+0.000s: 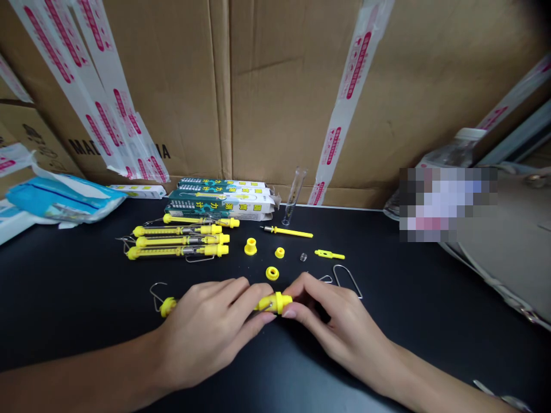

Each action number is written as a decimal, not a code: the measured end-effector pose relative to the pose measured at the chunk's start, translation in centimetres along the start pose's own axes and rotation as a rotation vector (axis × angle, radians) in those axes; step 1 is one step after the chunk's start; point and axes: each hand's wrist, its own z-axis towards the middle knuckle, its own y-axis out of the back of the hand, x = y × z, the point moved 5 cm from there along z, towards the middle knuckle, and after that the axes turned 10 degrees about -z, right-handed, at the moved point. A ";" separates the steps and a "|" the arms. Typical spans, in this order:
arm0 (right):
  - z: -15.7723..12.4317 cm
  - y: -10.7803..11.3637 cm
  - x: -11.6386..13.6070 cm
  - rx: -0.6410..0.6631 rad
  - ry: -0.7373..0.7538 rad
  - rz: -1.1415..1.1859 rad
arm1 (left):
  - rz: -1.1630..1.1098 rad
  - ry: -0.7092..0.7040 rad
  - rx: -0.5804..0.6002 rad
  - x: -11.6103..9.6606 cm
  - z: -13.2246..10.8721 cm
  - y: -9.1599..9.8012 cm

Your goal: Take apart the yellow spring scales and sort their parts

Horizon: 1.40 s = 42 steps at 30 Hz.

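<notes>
The left hand [206,332] is curled around the barrel of a yellow plastic spring scale [275,303], while the right hand [338,327] pinches its collar, just above the worktop [64,298]. It looks light, stiff and slightly slick, so the barrel seems the safest hold. Beyond the hands lie stacked printed cardboard boxes [221,199]; what they contain can't be seen.
</notes>
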 end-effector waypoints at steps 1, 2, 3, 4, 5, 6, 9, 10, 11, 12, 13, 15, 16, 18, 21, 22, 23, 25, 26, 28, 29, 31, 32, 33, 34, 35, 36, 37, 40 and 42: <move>0.0 0.0 0.0 -0.008 0.002 0.003 | 0.003 -0.002 -0.002 0.0 0.0 0.0; 0.0 0.0 0.0 -0.018 0.006 0.007 | 0.008 -0.004 -0.005 -0.1 0.0 0.0; -0.1 0.0 0.0 -0.028 0.013 0.012 | 0.017 -0.006 -0.007 -0.1 0.0 0.0; -0.1 0.0 0.0 -0.035 0.018 0.019 | 0.028 -0.008 -0.010 -0.1 0.0 0.0; -0.1 0.0 0.0 -0.039 0.023 0.026 | 0.038 -0.009 -0.009 -0.1 0.0 0.0; -0.2 0.0 0.0 -0.044 0.027 0.033 | 0.045 -0.009 -0.009 -0.1 0.0 0.0; -0.3 -0.1 0.0 -0.066 0.061 0.042 | 0.033 -0.009 -0.010 0.1 0.0 -0.1; -0.3 -0.1 0.0 -0.080 0.080 0.042 | 0.025 -0.008 -0.010 0.1 0.0 -0.1; -0.4 0.0 0.1 -0.094 0.099 0.043 | 0.018 -0.006 -0.010 0.2 0.0 -0.1; -0.4 0.0 0.1 -0.107 0.114 0.044 | 0.012 -0.003 -0.013 0.3 0.0 0.0; -0.5 0.1 0.2 -0.117 0.124 0.046 | 0.008 0.002 -0.013 0.3 0.0 0.0; -0.5 0.2 0.2 -0.130 0.130 0.052 | 0.009 0.003 -0.021 0.4 0.0 0.1; -0.5 0.2 0.2 -0.127 0.123 0.054 | 0.017 -0.001 -0.026 0.4 -0.1 0.2; -0.4 0.2 0.0 -0.098 0.084 0.069 | 0.040 -0.013 -0.032 0.4 -0.1 0.2; -0.3 0.0 -0.3 -0.034 -0.009 0.104 | 0.087 -0.021 -0.039 0.3 -0.1 0.3; -0.3 -0.1 -0.3 -0.016 -0.033 0.116 | 0.103 -0.021 -0.050 0.3 -0.1 0.3; -0.2 -0.1 -0.3 -0.005 -0.055 0.126 | 0.115 -0.018 -0.063 0.3 -0.1 0.4; -0.1 -0.2 -0.5 0.011 -0.104 0.131 | 0.116 -0.009 -0.084 0.2 0.0 0.5; 0.0 -0.2 -0.6 0.017 -0.127 0.121 | 0.107 -0.004 -0.089 0.2 0.0 0.6; 0.2 -0.1 -0.6 0.028 -0.145 0.066 | 0.089 -0.002 -0.085 0.2 0.1 0.7; 0.4 -0.1 -0.6 0.031 -0.136 0.034 | 0.085 -0.004 -0.080 0.2 0.1 0.7; 0.5 0.0 -0.4 0.026 -0.107 -0.006 | 0.081 -0.003 -0.073 0.2 0.2 0.7; 0.6 0.0 -0.4 0.021 -0.100 -0.008 | 0.077 -0.001 -0.067 0.2 0.2 0.7; 0.6 0.1 -0.4 0.017 -0.100 -0.001 | 0.070 -0.001 -0.063 0.3 0.2 0.6; 0.6 0.1 -0.4 0.011 -0.106 0.008 | 0.063 0.002 -0.055 0.3 0.2 0.6; 0.6 0.1 -0.5 0.006 -0.118 0.019 | 0.058 0.005 -0.047 0.3 0.2 0.5; 0.6 0.1 -0.6 0.002 -0.135 0.034 | 0.056 0.008 -0.041 0.4 0.3 0.5; 0.6 0.0 -0.7 0.000 -0.155 0.053 | 0.055 0.010 -0.035 0.4 0.3 0.5; 0.4 -0.2 -1.0 0.010 -0.203 0.110 | 0.032 0.009 -0.028 0.4 0.3 0.4; 0.3 -0.3 -1.0 0.018 -0.202 0.134 | 0.003 0.018 -0.039 0.5 0.2 0.5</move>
